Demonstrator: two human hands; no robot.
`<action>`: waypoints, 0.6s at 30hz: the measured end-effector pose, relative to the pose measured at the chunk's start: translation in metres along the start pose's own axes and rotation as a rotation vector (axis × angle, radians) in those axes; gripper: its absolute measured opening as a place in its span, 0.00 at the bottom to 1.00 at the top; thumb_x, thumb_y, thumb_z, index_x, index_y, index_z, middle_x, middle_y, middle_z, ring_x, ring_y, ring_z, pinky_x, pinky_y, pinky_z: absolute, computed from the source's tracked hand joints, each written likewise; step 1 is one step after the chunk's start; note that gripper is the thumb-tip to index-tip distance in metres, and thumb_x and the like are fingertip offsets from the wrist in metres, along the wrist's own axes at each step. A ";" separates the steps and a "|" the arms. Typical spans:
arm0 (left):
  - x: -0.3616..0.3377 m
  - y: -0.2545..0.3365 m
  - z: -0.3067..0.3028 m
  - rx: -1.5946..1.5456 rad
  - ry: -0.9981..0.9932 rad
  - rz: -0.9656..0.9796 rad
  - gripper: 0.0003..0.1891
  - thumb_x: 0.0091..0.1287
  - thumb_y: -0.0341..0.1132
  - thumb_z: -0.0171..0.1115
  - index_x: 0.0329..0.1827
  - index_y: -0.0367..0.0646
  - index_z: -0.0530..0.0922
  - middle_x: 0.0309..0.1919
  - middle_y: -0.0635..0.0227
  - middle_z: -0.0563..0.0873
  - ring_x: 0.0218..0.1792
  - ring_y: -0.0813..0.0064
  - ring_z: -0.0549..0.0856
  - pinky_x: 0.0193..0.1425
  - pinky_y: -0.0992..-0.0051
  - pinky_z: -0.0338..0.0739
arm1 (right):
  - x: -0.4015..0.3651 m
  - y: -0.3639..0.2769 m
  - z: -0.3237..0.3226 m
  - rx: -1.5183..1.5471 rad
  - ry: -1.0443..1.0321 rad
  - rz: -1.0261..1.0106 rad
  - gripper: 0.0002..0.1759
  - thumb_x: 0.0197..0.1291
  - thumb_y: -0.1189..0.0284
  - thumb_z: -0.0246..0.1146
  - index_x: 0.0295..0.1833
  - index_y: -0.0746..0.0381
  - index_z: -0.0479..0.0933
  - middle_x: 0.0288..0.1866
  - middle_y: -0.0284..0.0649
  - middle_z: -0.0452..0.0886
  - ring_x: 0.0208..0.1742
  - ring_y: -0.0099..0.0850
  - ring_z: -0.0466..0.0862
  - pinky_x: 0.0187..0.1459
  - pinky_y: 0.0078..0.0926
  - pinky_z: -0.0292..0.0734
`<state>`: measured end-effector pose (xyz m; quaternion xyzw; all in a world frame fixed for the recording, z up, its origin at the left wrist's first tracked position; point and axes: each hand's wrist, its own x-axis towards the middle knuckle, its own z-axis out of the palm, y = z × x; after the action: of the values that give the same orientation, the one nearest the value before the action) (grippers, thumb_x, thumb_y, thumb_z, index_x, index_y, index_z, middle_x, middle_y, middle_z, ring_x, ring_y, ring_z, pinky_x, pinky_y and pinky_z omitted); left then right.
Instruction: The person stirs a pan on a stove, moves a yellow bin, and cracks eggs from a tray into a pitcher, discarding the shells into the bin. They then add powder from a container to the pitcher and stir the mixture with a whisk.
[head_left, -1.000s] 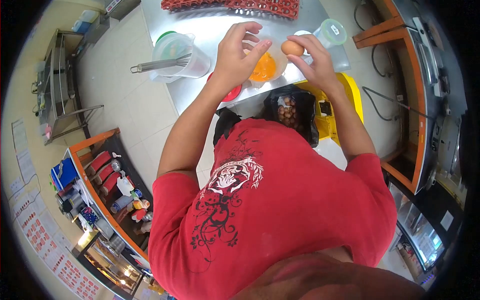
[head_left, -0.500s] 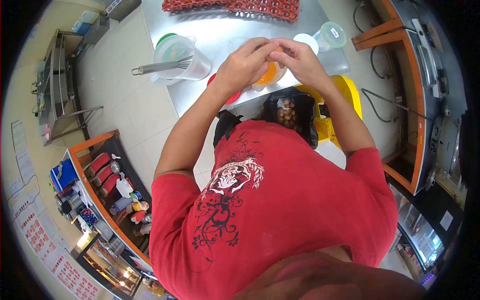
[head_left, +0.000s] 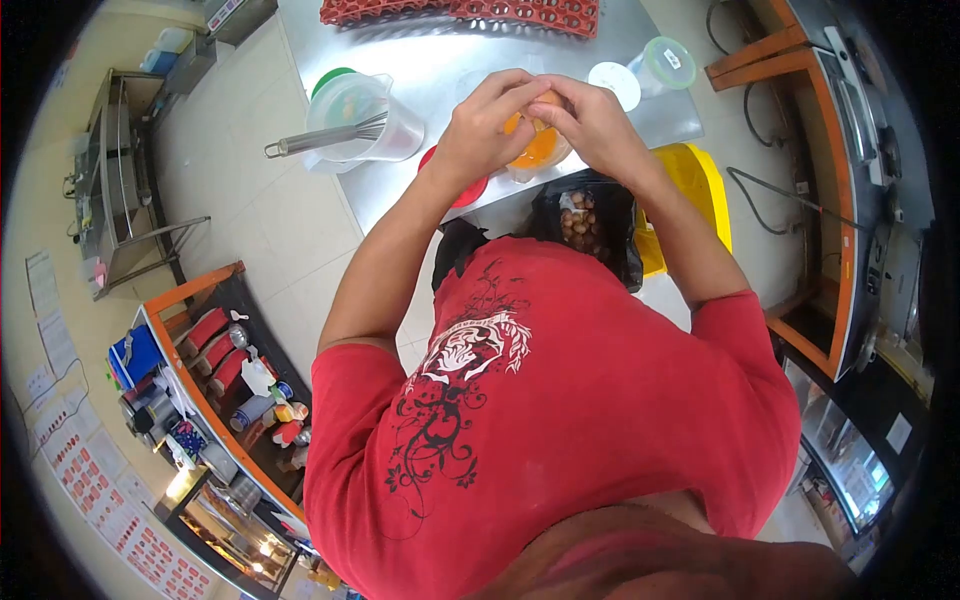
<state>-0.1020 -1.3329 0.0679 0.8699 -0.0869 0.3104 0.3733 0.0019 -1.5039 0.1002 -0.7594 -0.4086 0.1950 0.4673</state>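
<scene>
My left hand (head_left: 482, 125) and my right hand (head_left: 592, 122) meet over a clear cup (head_left: 542, 152) that holds orange yolk. Both hands grip one brown egg (head_left: 530, 105), which shows only as an orange sliver between the fingertips. The cup stands near the front edge of a steel table (head_left: 450, 60). A red lid (head_left: 462, 190) lies under my left wrist.
A clear jug with a whisk (head_left: 358, 115) stands at the table's left. Red egg trays (head_left: 500, 12) lie along the back. A lidded tub (head_left: 665, 62) and a white lid (head_left: 612, 80) sit at the right. A black bag of eggshells (head_left: 585, 225) in a yellow bin (head_left: 695, 185) hangs below the table edge.
A second ago my right hand held the egg alone, apart from the left. The hands have since come together on the egg above the cup.
</scene>
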 end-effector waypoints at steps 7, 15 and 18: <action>0.001 -0.013 -0.019 -0.004 -0.236 0.021 0.27 0.60 0.20 0.68 0.65 0.44 0.86 0.57 0.60 0.87 0.54 0.60 0.90 0.58 0.65 0.89 | 0.006 0.008 -0.023 -0.313 -0.197 -0.123 0.23 0.71 0.66 0.70 0.67 0.65 0.80 0.52 0.52 0.86 0.50 0.48 0.85 0.55 0.39 0.80; 0.025 0.013 -0.029 0.062 -0.377 0.150 0.35 0.63 0.36 0.79 0.75 0.46 0.78 0.56 0.60 0.86 0.53 0.59 0.89 0.57 0.65 0.88 | -0.014 -0.002 -0.022 0.161 -0.150 0.050 0.20 0.72 0.65 0.70 0.60 0.67 0.80 0.48 0.49 0.86 0.47 0.43 0.86 0.53 0.37 0.82; 0.040 0.030 -0.027 -0.010 -0.383 0.227 0.36 0.61 0.41 0.81 0.75 0.47 0.79 0.56 0.60 0.86 0.52 0.57 0.89 0.56 0.63 0.87 | -0.047 0.003 -0.037 0.351 -0.222 0.229 0.19 0.72 0.67 0.67 0.62 0.65 0.80 0.50 0.50 0.86 0.49 0.42 0.86 0.55 0.35 0.82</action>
<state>-0.0951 -1.3319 0.1242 0.8959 -0.2550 0.1789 0.3168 0.0003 -1.5625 0.1114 -0.6817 -0.3286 0.3972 0.5192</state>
